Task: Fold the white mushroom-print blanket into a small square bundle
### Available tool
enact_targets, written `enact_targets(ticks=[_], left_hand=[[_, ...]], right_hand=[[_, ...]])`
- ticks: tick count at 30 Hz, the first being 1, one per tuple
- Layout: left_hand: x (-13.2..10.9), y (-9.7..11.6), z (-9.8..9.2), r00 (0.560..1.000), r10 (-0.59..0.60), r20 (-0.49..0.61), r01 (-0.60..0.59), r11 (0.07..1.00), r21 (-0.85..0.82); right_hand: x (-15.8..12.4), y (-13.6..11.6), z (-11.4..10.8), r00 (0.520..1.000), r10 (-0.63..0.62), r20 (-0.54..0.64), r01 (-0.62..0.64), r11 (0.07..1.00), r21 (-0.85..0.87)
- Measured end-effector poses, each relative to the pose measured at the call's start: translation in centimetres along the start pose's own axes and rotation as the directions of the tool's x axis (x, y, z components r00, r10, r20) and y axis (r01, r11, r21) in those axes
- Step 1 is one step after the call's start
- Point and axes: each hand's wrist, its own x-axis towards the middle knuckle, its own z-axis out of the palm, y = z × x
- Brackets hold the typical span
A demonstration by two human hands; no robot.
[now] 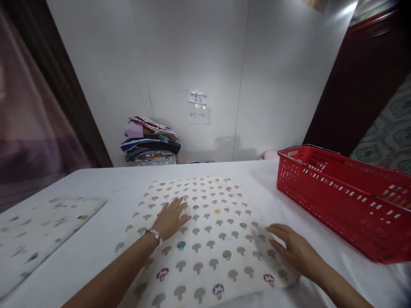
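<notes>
A folded white cloth (208,231) printed with small mushrooms lies flat on the white table (96,248) in front of me. My left hand (171,218) rests palm down on the cloth's left part, fingers stretched out, a watch on the wrist. My right hand (293,250) lies flat on the cloth's right edge with its fingers apart. Neither hand holds anything.
A red plastic basket (340,201) with metal handles stands at the right of the table. Another patterned cloth (35,235) lies at the left edge. A stack of folded clothes (150,143) sits against the white wall behind the table, below two paper notes (198,107).
</notes>
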Motion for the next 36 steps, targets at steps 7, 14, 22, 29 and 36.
enact_targets(ticks=[7,14,22,29,36], left_hand=[[3.9,-2.4,4.8,0.988,-0.153,-0.002,0.152,0.987,0.048],[3.6,-2.5,4.9,0.988,-0.155,-0.002,0.155,0.983,0.099],[3.6,-2.3,4.6,0.989,-0.146,0.004,0.144,0.98,0.135],[3.6,-2.4,4.9,0.987,-0.162,-0.01,0.162,0.973,0.165],[3.7,-2.2,4.8,0.987,-0.159,-0.014,0.159,0.972,0.171]], right_hand=[[16.6,-0.5,2.6,0.993,0.114,-0.014,-0.113,0.992,0.06],[27.9,0.9,5.7,0.965,0.262,0.004,-0.261,0.963,-0.072],[30.1,1.3,7.8,0.978,0.206,0.035,-0.192,0.951,-0.244],[28.2,0.3,7.4,0.999,-0.038,0.014,0.041,0.93,-0.366],[27.4,0.0,8.3,0.969,-0.203,0.143,0.242,0.901,-0.359]])
